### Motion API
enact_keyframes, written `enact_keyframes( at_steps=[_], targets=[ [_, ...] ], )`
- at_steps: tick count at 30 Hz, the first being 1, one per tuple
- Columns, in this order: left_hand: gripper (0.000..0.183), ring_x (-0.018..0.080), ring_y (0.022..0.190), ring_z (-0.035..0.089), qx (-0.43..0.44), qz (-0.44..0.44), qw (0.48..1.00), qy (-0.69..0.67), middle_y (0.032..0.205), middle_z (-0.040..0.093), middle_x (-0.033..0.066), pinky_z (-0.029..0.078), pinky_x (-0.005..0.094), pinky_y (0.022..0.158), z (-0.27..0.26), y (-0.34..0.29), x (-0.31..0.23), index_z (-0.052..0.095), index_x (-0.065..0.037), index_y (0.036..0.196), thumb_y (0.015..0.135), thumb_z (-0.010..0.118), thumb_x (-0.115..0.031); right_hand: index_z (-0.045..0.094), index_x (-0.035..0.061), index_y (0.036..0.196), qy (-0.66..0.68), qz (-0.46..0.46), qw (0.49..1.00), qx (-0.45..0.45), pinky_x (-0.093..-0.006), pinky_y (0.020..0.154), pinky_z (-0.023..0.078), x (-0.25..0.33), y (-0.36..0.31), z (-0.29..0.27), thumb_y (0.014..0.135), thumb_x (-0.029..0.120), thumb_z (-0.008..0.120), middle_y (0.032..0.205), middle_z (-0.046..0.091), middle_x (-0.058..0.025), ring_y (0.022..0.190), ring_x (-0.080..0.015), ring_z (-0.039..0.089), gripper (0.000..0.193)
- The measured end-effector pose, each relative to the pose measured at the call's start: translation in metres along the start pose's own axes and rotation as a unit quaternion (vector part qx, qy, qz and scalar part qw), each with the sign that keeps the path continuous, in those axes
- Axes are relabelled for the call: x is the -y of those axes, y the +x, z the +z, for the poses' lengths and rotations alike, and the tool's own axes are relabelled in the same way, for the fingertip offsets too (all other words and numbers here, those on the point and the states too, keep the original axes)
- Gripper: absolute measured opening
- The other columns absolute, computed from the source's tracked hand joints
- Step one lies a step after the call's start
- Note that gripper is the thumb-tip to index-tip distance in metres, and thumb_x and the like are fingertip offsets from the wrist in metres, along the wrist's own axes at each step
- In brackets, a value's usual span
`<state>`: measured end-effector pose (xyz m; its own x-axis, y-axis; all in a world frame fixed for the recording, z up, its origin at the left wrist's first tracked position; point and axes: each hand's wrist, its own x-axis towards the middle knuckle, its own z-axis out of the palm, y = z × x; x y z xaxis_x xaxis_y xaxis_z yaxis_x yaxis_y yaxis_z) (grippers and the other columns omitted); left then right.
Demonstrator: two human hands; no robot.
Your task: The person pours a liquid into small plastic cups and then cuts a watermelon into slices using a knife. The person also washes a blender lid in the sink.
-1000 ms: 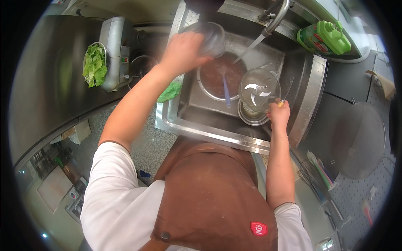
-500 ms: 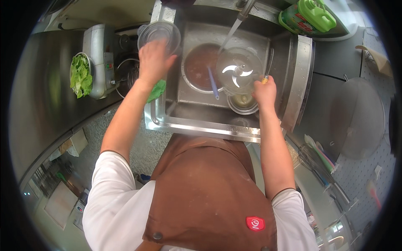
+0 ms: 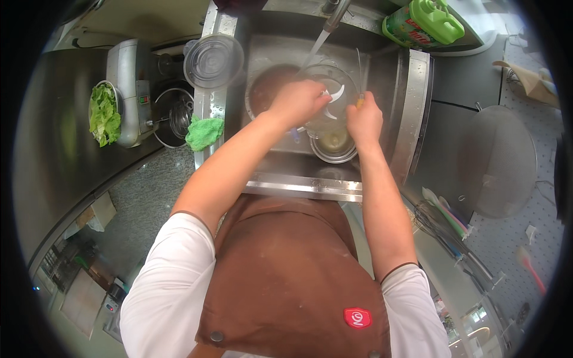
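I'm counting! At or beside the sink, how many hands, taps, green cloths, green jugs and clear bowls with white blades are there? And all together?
Hands: 2 (left hand, right hand)
Tap: 1
Green cloth: 1
Green jug: 1
Clear bowl with white blades: 1
Total: 6

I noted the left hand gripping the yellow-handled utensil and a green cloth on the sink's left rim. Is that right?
The hand is wrong: in the head view, the right hand, not the left hand, grips the yellow-handled utensil. The green cloth is on the sink's left rim.
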<state>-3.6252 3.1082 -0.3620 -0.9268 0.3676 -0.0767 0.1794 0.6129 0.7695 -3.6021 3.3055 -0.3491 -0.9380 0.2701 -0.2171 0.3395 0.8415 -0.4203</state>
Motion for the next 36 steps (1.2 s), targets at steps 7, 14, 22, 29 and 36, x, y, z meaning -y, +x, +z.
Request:
enact_keyframes(
  at_steps=[7, 14, 22, 29, 36],
  targets=[
    [0.026, 0.0146, 0.089, 0.069, -0.106, -0.159, 0.869, -0.456, 0.098, 0.071, 0.0071, 0.055, 0.0308, 0.079, -0.048, -0.038, 0.024, 0.067, -0.003, 0.104, 0.108, 0.06, -0.028, 0.06, 0.002, 0.11, -0.126, -0.082, 0.989, 0.012, -0.0568, 0.084, 0.056, 0.005, 0.025, -0.034, 0.088, 0.011, 0.064, 0.092, 0.073, -0.0271, 0.091, -0.0495, 0.071, 0.024],
    [0.017, 0.0162, 0.081, 0.068, 0.029, -0.301, 0.769, -0.563, 0.086, 0.07, 0.0055, 0.054, 0.03, 0.073, 0.028, -0.059, 0.041, 0.061, -0.008, 0.102, 0.106, 0.059, -0.024, 0.06, 0.0012, 0.109, -0.262, -0.061, 0.962, 0.055, -0.0558, 0.087, 0.055, 0.032, 0.038, -0.081, 0.088, 0.008, 0.063, 0.097, 0.074, -0.0274, 0.096, -0.0479, 0.071, 0.023],
    [0.026, 0.0184, 0.086, 0.067, 0.156, -0.273, 0.608, -0.729, 0.089, 0.064, 0.0015, 0.057, 0.0403, 0.08, 0.111, -0.044, -0.033, 0.059, -0.013, 0.121, 0.107, 0.06, -0.035, 0.059, -0.0011, 0.109, -0.322, -0.107, 0.94, -0.03, -0.0557, 0.085, 0.055, 0.041, 0.016, -0.141, 0.088, 0.008, 0.064, 0.104, 0.069, -0.0277, 0.095, -0.0499, 0.069, 0.024],
    [0.031, 0.0164, 0.081, 0.065, 0.191, -0.247, 0.623, -0.717, 0.088, 0.064, 0.0015, 0.053, 0.0374, 0.076, 0.106, -0.02, -0.08, 0.057, -0.014, 0.127, 0.106, 0.062, -0.035, 0.055, -0.0009, 0.1, -0.332, -0.136, 0.929, -0.086, -0.0561, 0.081, 0.056, 0.049, -0.015, -0.186, 0.085, 0.005, 0.065, 0.103, 0.067, -0.0265, 0.091, -0.0507, 0.067, 0.019],
    [0.027, 0.0146, 0.076, 0.063, 0.209, -0.199, 0.61, -0.738, 0.083, 0.063, -0.0004, 0.049, 0.038, 0.078, 0.087, -0.004, -0.132, 0.058, -0.017, 0.121, 0.105, 0.062, -0.038, 0.052, -0.0005, 0.103, -0.348, -0.162, 0.914, -0.133, -0.0568, 0.08, 0.055, 0.08, -0.044, -0.232, 0.086, 0.004, 0.065, 0.104, 0.066, -0.0264, 0.091, -0.0512, 0.067, 0.022]
  ],
)
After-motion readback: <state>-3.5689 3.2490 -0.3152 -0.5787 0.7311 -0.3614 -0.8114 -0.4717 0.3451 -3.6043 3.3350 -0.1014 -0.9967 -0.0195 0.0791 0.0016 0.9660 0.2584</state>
